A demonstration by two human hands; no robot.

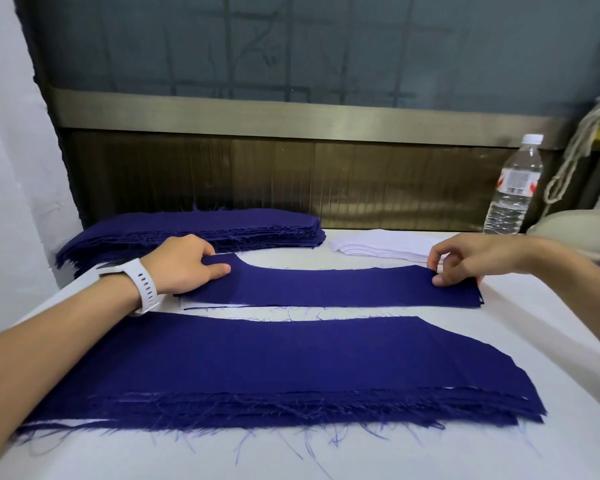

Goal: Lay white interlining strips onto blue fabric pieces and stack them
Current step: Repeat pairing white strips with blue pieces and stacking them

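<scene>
Far left, back of the white worktop: far stack of blue pieces, frayed edges, lying flat. Left grip, with a white watch on its wrist, is just in front of that stack, pinching the left end of a single blue fabric piece with the thumb on top. That piece lies flat across mid-worktop, curved along its far edge. A white interlining strip peeks out under its lower left edge. Nearest the camera is the near stack of blue pieces, wider and fraying heavily, with white edges showing between the layers at lower left. It lies apart from the single piece. Back centre-right, a pile of white interlining strips sits just beside the far stack. Right grip has curled fingers grasping the right end of the single piece. Behind it a clear water bottle stands upright, white cap on. Far right is a cream cord, blurred.
</scene>
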